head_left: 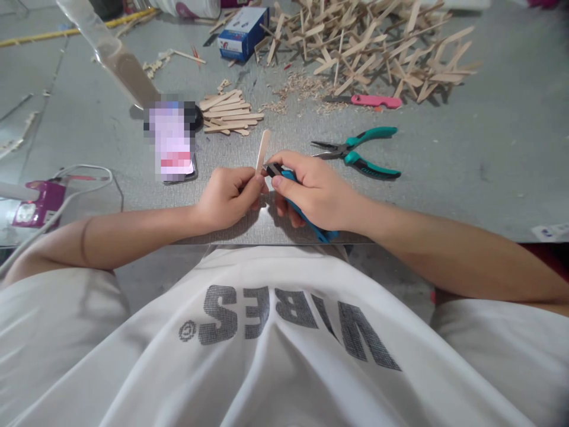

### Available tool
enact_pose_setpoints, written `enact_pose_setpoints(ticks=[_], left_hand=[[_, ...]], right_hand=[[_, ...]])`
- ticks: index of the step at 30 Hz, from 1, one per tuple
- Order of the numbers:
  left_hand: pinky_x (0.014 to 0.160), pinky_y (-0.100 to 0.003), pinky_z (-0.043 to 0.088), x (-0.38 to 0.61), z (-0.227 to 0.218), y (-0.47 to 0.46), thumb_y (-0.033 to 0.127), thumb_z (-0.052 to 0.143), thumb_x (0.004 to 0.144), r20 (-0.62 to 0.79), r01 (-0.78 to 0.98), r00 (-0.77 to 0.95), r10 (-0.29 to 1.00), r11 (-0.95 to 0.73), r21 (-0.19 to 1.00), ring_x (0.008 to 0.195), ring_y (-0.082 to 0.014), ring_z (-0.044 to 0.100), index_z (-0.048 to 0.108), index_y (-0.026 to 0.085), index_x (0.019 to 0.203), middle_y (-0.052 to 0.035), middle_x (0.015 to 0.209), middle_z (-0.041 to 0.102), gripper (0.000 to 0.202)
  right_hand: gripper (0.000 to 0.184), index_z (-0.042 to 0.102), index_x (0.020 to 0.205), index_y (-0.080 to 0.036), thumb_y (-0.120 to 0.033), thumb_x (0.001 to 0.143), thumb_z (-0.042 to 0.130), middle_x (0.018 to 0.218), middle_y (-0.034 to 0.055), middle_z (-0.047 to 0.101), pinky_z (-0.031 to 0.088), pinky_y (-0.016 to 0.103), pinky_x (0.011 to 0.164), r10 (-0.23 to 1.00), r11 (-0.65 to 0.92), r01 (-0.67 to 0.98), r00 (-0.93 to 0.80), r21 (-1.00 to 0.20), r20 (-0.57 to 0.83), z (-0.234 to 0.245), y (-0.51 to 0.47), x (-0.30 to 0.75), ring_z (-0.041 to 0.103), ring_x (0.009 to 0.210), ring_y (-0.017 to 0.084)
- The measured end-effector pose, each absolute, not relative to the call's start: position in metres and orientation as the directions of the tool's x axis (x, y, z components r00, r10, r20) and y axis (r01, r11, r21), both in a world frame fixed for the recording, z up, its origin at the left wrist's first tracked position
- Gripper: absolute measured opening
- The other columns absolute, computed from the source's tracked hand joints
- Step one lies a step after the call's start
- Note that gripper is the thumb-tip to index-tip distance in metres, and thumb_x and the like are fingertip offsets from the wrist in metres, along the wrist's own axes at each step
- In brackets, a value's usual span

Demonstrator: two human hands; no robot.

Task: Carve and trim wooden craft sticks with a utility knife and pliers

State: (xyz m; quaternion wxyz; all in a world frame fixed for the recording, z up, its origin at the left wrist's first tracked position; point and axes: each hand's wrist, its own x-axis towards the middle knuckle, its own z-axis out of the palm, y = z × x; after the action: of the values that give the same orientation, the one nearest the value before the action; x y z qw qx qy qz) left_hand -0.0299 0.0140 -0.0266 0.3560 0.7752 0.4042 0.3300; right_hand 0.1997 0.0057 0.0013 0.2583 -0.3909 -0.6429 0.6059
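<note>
My left hand [231, 196] pinches a flat wooden craft stick [263, 149], which points up and away from me near the table's front edge. In my right hand [317, 187] is a blue-and-black utility knife [291, 177], its dark front end right beside the stick. The fingers wrap its handle, and the handle's back end slants down toward the table edge. The blade itself is too small to make out. Beyond my hands lies a small pile of craft sticks [231, 112].
Green-handled needle-nose pliers [351, 151] and a pink folding knife [376, 101] lie to the right. Shavings [302, 89] and a heap of crossed sticks [368, 44] spread behind. A phone [173, 142], a blue box [243, 34] and a purple power strip [39, 203] are leftward.
</note>
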Motion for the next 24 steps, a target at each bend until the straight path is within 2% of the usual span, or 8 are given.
enact_pose_setpoints(ticks=[5,8,12,17,21,24], left_hand=[[0.059,-0.028,0.039,-0.031,-0.027,0.014,0.038,0.054,0.117,0.240,0.465,0.478,0.845,-0.475,0.747,0.054,-0.0124,0.059,0.061,0.023,0.074,-0.0005,0.061,0.070,0.046],[0.059,-0.032,0.032,-0.033,-0.030,0.015,0.040,0.053,0.118,0.259,0.523,0.496,0.829,-0.524,0.672,0.052,-0.0130,0.050,0.052,0.025,0.072,0.0005,0.058,0.061,0.048],[0.059,-0.036,0.023,-0.036,-0.034,0.018,0.038,0.053,0.115,0.280,0.587,0.528,0.802,-0.583,0.561,0.051,-0.0145,0.037,0.044,0.027,0.078,0.0019,0.058,0.051,0.039],[0.060,-0.039,0.017,-0.038,-0.041,0.020,0.039,0.047,0.115,0.254,0.628,0.606,0.754,-0.649,0.430,0.052,-0.0169,0.028,0.043,0.029,0.082,0.0010,0.061,0.048,0.035],[0.062,-0.038,0.021,-0.038,-0.042,0.022,0.042,0.043,0.116,0.230,0.614,0.632,0.740,-0.659,0.434,0.053,-0.0181,0.033,0.044,0.030,0.083,0.0000,0.063,0.051,0.035],[0.062,-0.037,0.026,-0.037,-0.036,0.022,0.044,0.043,0.118,0.204,0.579,0.627,0.752,-0.625,0.524,0.054,-0.0176,0.041,0.045,0.029,0.084,-0.0003,0.065,0.055,0.037]], right_hand=[[0.007,0.057,0.113,-0.027,-0.022,0.116,0.062,0.063,-0.0101,0.065,0.041,0.026,0.037,0.816,-0.069,0.191,-0.554,-0.979,-0.166,0.000,0.006,0.198,0.057,0.038,0.013],[0.012,0.057,0.110,-0.027,-0.024,0.116,0.067,0.061,-0.0108,0.066,0.039,0.025,0.036,0.805,-0.087,0.176,-0.567,-0.981,-0.173,-0.002,0.006,0.199,0.058,0.037,0.013],[0.018,0.054,0.103,-0.027,-0.021,0.117,0.064,0.059,-0.0104,0.065,0.038,0.025,0.035,0.800,-0.096,0.195,-0.569,-0.976,-0.192,-0.002,0.004,0.198,0.057,0.035,0.013],[0.022,0.050,0.098,-0.028,-0.021,0.118,0.057,0.055,-0.0091,0.062,0.035,0.027,0.033,0.758,-0.207,0.271,-0.563,-0.940,-0.329,0.003,0.001,0.194,0.055,0.034,0.015],[0.024,0.050,0.097,-0.028,-0.018,0.119,0.054,0.054,-0.0086,0.061,0.034,0.025,0.032,0.752,-0.228,0.242,-0.572,-0.943,-0.328,0.003,0.003,0.195,0.054,0.033,0.014],[0.024,0.051,0.097,-0.027,-0.018,0.118,0.056,0.055,-0.0083,0.062,0.035,0.023,0.033,0.740,-0.228,0.212,-0.596,-0.950,-0.311,0.003,0.006,0.197,0.054,0.034,0.013]])
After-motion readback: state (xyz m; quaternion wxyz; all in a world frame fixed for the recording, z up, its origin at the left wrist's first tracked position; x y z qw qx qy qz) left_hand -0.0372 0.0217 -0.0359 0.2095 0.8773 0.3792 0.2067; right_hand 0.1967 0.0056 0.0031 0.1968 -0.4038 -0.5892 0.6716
